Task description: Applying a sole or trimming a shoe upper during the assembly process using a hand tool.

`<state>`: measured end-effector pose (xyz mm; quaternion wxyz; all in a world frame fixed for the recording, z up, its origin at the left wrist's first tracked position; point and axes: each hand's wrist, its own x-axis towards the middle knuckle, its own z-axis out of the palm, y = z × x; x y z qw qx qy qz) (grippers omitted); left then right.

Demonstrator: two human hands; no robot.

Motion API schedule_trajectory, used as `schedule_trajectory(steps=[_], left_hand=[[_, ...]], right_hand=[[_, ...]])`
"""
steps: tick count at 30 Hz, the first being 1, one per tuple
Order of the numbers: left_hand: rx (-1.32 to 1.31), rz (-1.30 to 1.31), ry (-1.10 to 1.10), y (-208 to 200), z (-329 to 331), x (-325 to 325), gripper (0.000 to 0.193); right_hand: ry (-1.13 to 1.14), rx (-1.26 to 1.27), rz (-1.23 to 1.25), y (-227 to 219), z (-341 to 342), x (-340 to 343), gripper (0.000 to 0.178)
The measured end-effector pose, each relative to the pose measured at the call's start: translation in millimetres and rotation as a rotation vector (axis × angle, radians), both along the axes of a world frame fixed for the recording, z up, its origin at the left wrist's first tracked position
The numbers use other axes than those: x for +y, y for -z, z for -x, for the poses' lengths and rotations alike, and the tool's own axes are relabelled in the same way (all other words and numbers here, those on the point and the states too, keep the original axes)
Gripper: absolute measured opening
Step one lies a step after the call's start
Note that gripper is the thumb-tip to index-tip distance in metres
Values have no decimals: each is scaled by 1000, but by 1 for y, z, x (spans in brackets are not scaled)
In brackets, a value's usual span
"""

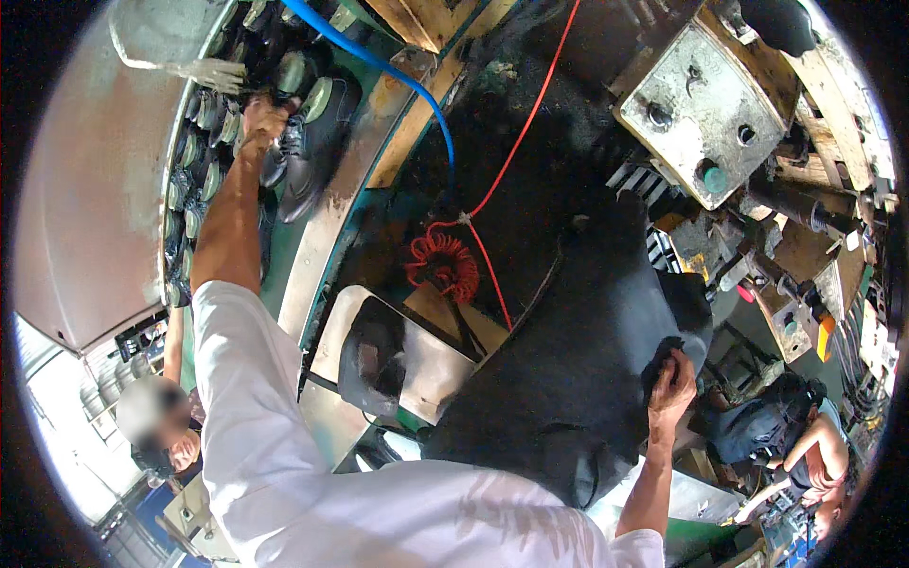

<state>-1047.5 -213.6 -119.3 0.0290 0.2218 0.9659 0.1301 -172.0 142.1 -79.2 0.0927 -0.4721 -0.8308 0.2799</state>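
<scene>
My left hand [266, 121] reaches far out to the left, among black shoes with pale green inserts in their openings. Its fingers are closed at the top of a black lace-up shoe [301, 180]. Bunched under the bent fingers of my right hand [672, 386] is a soft black wad [660, 363], perhaps a cloth or sponge. That hand rests at the right side of a broad black sheet-like cover [568, 350] in front of me.
Rows of shoes [204, 156] line a green belt beside a brown metal housing [109, 199]. A red coiled hose [443, 268] and a blue hose [393, 71] hang ahead. A stained white machine box [705, 109] stands far right. Co-workers [161, 426] are at both sides.
</scene>
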Motion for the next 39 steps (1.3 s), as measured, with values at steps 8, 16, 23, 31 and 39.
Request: schedule_trajectory(steps=[8, 16, 23, 31, 39], left_hand=[[273, 22, -130, -102, -33, -19, 76], [-240, 135, 202, -164, -243, 16, 76], [-114, 256, 131, -47, -212, 41, 77], [-43, 325, -78, -27, -162, 90, 69], [26, 269, 7, -68, -225, 47, 64]], right_hand=[[-21, 13, -27, 3, -5, 4, 25], [-48, 50, -16, 9, -4, -5, 24], [-166, 83, -44, -3, -16, -12, 25], [-93, 98, -85, 6, -6, -13, 24], [-91, 81, 1, 0, 11, -14, 24]])
